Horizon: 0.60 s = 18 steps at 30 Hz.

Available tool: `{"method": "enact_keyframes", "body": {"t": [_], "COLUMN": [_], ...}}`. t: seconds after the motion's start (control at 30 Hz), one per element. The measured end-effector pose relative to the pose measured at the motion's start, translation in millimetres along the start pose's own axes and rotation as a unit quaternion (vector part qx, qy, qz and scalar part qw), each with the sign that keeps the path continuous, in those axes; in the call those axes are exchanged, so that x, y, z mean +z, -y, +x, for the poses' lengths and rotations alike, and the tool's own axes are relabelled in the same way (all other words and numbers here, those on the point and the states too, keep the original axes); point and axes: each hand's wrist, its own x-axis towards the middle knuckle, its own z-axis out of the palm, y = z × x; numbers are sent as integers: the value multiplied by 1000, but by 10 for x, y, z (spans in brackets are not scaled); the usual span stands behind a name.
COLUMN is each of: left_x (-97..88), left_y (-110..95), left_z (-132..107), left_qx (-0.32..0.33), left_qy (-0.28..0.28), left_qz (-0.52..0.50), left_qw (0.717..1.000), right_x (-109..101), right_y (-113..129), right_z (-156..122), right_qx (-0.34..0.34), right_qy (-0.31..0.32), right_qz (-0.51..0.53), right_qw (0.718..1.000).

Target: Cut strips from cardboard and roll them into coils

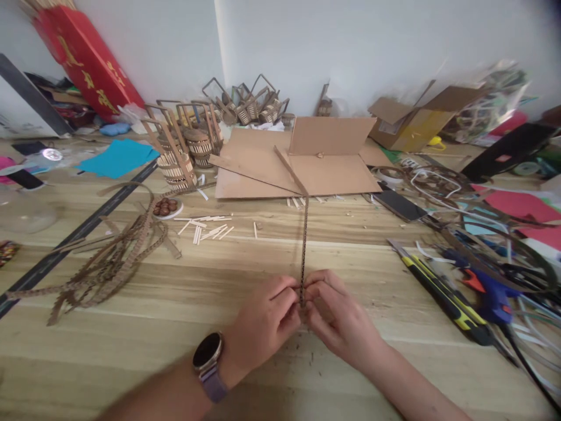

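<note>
Corrugated cardboard strip (303, 245) runs from lower centre up the frame (long axis pointing away), its near end pinched between left hand (263, 324) and right hand (339, 318), both equally near, over the desk (175, 327).

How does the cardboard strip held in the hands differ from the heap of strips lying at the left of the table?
The held strip is one piece, straight; the heap of strips is many pieces, curved and tangled. The held strip is pinched at its near end by the left hand and the right hand; the heap lies loose on the table, untouched. Both are narrow brown corrugated cardboard.
</note>
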Motion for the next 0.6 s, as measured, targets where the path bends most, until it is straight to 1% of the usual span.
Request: {"method": "enact_keyframes", "body": {"t": [0.2, 0.33, 0.4, 0.53, 0.6], "left_x": [-16, -27, -35, -57, -64], "left_y": [-4, -23, -36, -58, -62], "left_z": [15, 16, 20, 39, 46], "left_qx": [-16, -28, -51, -119, -136], "left_qy": [-13, -7, -9, -29, -30], "left_qz": [-71, -124, -149, -207, -232], "left_qw": [997, 992, 987, 971, 963], "right_x": [-72, -139, -149, -123, -103], "right_y": [-22, -11, -11, -19, -18], "right_z": [22, 61, 69, 55, 39], "right_qx": [-26, -53, -57, -64, -73], "right_qy": [15, 19, 11, -13, -35], "right_qz": [19, 19, 18, -8, -29], "right_qw": [999, 998, 998, 998, 996]}}
